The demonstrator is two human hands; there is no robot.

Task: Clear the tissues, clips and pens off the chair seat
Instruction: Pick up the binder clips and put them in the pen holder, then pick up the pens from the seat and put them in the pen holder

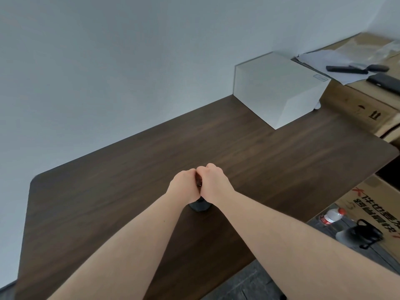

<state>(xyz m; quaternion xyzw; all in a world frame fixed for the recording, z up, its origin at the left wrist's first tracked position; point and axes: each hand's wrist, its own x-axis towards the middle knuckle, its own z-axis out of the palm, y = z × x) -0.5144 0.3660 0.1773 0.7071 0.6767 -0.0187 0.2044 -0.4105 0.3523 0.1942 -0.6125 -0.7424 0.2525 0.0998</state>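
Note:
My left hand (184, 185) and my right hand (213, 180) are pressed together over the middle of the dark wooden table (108, 202). Both are curled around a small dark, reddish-brown item (198, 182), of which only a sliver shows between them. I cannot tell what it is. Directly below the hands stands a dark round cup (199, 206), mostly hidden by my wrists. The chair seat, tissues, clips and pens are out of view.
A white box (279, 92) stands at the table's far right against the wall. Cardboard boxes (359, 102) beyond it carry papers, remotes and a phone. On the floor at right are a plastic water bottle (331, 215), a black flask (359, 234) and another printed carton (372, 198).

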